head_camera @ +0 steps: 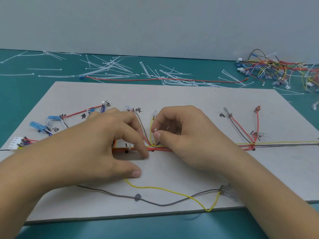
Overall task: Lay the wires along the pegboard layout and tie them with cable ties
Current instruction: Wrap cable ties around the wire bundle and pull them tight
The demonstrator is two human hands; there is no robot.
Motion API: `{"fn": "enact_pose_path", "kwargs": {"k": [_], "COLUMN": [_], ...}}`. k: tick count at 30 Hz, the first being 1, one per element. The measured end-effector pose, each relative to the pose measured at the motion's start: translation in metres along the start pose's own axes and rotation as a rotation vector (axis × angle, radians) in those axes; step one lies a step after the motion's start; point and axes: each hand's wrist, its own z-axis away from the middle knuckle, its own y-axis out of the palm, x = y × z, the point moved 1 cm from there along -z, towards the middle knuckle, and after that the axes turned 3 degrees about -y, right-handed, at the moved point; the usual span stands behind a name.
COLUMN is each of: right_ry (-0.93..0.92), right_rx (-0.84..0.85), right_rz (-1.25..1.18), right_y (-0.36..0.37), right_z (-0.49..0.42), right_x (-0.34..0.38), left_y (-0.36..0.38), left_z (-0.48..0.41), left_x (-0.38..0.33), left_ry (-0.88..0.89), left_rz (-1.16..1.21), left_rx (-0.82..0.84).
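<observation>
Teal mat (pixel 17 87) for a bench top, smooth, against a plain grey wall (pixel 155 23). Pale flat board (pixel 189 100) lies on it, handwritten marks, short dark pegs. Loose ties (pixel 110 66), thin white plastic, scattered behind the board; one long red wire (pixel 155 79) across them. Tangled spare wires (pixel 276 68) far right.

Wire bundle (pixel 160 149), mostly red and orange, runs along the board's middle line. My right hand (pixel 183 135) pinches a white cable tie (pixel 155 131) by its head between thumb and forefinger, just above the bundle. My left hand (pixel 96 144) is bent, forefinger tip down beside the bundle; can't tell if it holds anything. Slack yellow wire (pixel 164 188) and grey wire (pixel 120 195) curve along the near edge.
</observation>
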Motion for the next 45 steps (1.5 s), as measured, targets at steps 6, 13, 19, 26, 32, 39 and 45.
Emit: {"fn": "enact_pose_path", "kwargs": {"k": [6,13,19,26,32,39,45], "right_ry": [-0.006,-0.001,0.001,-0.003,0.005,0.006,0.032], "right_rx": [-0.001,0.000,-0.004,0.016,0.042,0.064,0.074], "right_rz": [0.010,-0.007,-0.020,0.003,-0.029,-0.072,-0.120], "right_y": [0.000,0.000,0.000,-0.001,-0.003,-0.004,-0.007], "right_z": [0.000,-0.001,0.000,0.001,0.001,-0.001,-0.001], "right_x": [0.002,0.001,0.000,0.001,0.000,-0.003,-0.002], "left_y": [0.002,0.005,0.006,0.004,0.016,0.022,0.019], "left_z": [0.000,0.001,0.000,-0.001,-0.009,-0.013,-0.015], "left_x": [-0.003,-0.007,-0.008,-0.009,-0.010,-0.011,-0.007], "left_ry": [-0.020,-0.005,0.065,0.036,0.006,-0.073,-0.193], "left_rz": [-0.006,-0.038,0.033,0.197,0.394,0.429,0.586], "left_rx": [-0.005,-0.041,-0.093,-0.248,-0.155,-0.271,-0.326]}}
